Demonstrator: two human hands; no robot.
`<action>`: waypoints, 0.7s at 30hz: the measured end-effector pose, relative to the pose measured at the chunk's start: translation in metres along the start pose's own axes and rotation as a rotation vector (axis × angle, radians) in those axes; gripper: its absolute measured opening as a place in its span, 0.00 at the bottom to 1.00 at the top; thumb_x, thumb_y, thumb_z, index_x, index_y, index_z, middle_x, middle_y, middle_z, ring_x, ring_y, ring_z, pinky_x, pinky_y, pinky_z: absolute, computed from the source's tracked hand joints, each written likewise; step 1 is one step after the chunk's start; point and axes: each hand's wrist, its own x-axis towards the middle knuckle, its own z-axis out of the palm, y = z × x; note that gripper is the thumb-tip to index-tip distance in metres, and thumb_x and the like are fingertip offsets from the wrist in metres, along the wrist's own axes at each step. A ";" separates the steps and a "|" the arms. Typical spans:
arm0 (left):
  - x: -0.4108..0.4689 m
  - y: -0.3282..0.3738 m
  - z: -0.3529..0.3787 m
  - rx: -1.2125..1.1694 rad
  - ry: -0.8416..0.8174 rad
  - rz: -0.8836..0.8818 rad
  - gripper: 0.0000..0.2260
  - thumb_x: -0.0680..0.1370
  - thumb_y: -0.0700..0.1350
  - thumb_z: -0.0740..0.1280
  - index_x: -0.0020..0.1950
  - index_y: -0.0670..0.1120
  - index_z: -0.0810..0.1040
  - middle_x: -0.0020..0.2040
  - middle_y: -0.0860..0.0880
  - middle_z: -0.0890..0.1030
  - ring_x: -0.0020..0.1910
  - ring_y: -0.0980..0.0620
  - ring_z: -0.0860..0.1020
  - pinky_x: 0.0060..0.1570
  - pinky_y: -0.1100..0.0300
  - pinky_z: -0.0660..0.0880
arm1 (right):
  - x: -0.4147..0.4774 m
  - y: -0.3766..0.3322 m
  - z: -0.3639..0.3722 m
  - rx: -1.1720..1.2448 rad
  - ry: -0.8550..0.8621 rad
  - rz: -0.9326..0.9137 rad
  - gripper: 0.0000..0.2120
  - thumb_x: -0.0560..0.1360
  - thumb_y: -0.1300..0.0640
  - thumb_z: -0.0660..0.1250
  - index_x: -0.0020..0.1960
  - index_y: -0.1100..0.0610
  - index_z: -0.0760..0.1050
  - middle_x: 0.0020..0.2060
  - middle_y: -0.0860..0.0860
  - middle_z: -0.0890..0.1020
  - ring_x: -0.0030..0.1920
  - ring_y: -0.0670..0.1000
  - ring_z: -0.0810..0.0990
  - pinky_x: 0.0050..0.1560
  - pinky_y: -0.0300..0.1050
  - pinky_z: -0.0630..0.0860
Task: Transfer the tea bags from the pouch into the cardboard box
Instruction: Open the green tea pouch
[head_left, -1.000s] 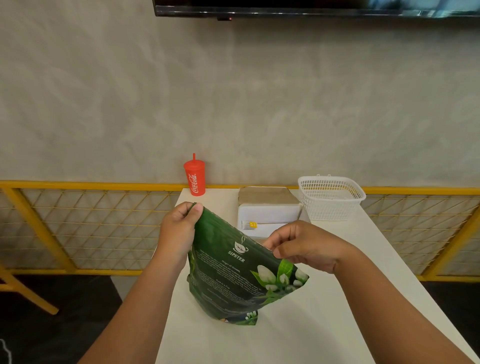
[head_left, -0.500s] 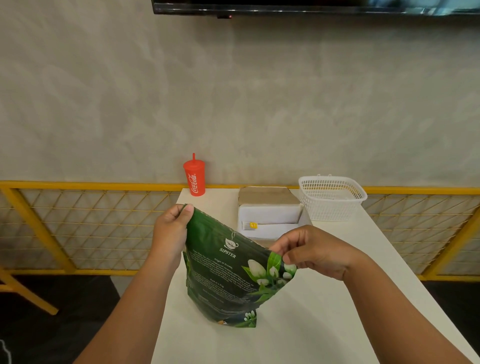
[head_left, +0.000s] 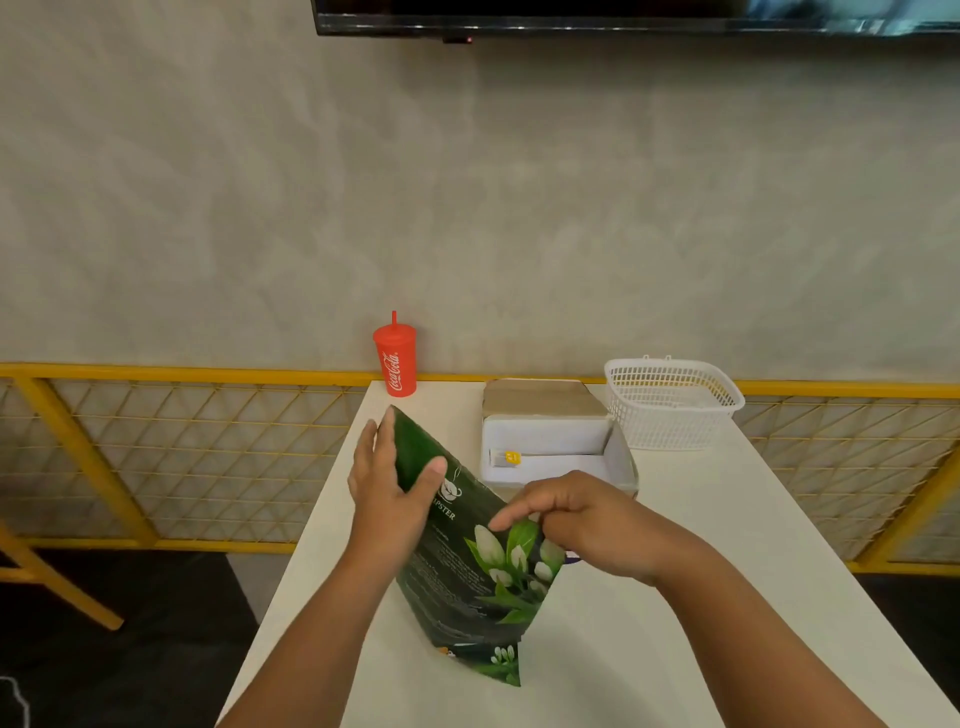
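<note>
Bare-armed: left hand, right hand

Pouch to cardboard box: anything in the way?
Nothing visible. The open cardboard box sits right behind the pouch, which the left hand and right hand hold; the red cup and basket stand off to its sides.

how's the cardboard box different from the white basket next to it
The cardboard box has solid walls and a brown flap folded back; the white basket has latticed plastic walls and no flap. The box is straight-sided; the basket flares toward its rim. Both stand open-topped, side by side, at the far end of the table.
</note>
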 end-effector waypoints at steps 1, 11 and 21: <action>-0.005 0.000 0.001 0.010 -0.029 0.001 0.35 0.70 0.58 0.64 0.74 0.57 0.52 0.75 0.51 0.52 0.73 0.48 0.52 0.70 0.43 0.56 | 0.001 -0.002 0.002 -0.008 0.002 -0.002 0.25 0.74 0.71 0.53 0.46 0.45 0.81 0.50 0.48 0.81 0.53 0.50 0.80 0.55 0.46 0.78; -0.047 0.006 -0.019 -0.347 -0.446 0.123 0.37 0.57 0.73 0.68 0.62 0.56 0.73 0.63 0.56 0.75 0.64 0.61 0.71 0.57 0.69 0.68 | 0.022 -0.019 0.019 -0.202 0.165 -0.259 0.03 0.70 0.59 0.71 0.44 0.56 0.83 0.37 0.41 0.74 0.41 0.39 0.75 0.45 0.34 0.72; -0.061 0.008 -0.029 -0.166 -0.398 0.187 0.28 0.58 0.57 0.74 0.58 0.67 0.74 0.57 0.66 0.77 0.59 0.63 0.74 0.56 0.65 0.68 | 0.034 -0.021 0.026 -0.466 0.148 -0.271 0.10 0.77 0.59 0.63 0.52 0.52 0.81 0.50 0.40 0.71 0.54 0.42 0.66 0.54 0.34 0.66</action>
